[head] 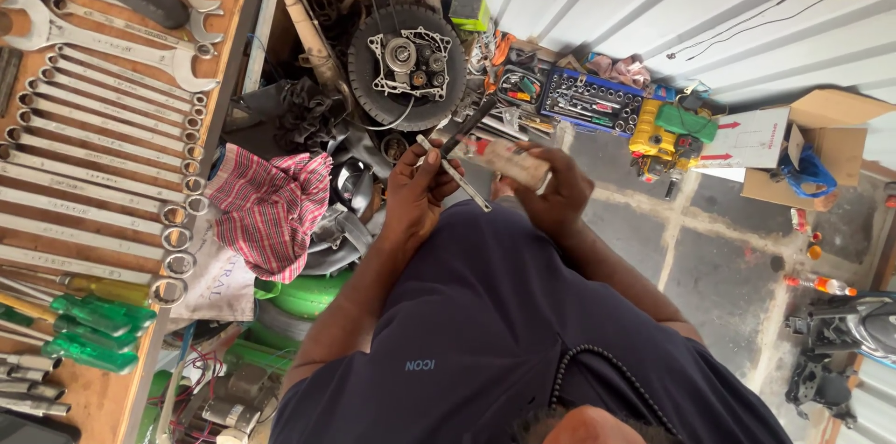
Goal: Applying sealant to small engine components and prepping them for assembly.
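- The left hand [415,190] is clenched around two slim tools, a flat metal bar [457,177] and a dark-handled tool [469,126], both sticking out past the fingers toward the engine parts.
- The right hand [557,190] grips a small flat card package [504,160], pale with red marks, held just beside the left hand in front of the person's chest.
- An open blue socket case [590,100] lies on the floor by the corrugated wall, its rows filled with sockets and bits.
- Next to it sits a yellow case [651,134] with a green piece [686,122] on top.
- An open cardboard box [821,140] stands further along the wall, a blue bag [805,171] inside it; a white flap [751,138] leaning on it carries red arrows.
- A small green box [469,13] rests behind the round engine housing [408,66].
- A wooden board [93,126] holds rows of spanners, with green-handled screwdrivers [89,327] at one end.
- A checked red cloth [273,206] hangs beside the board.
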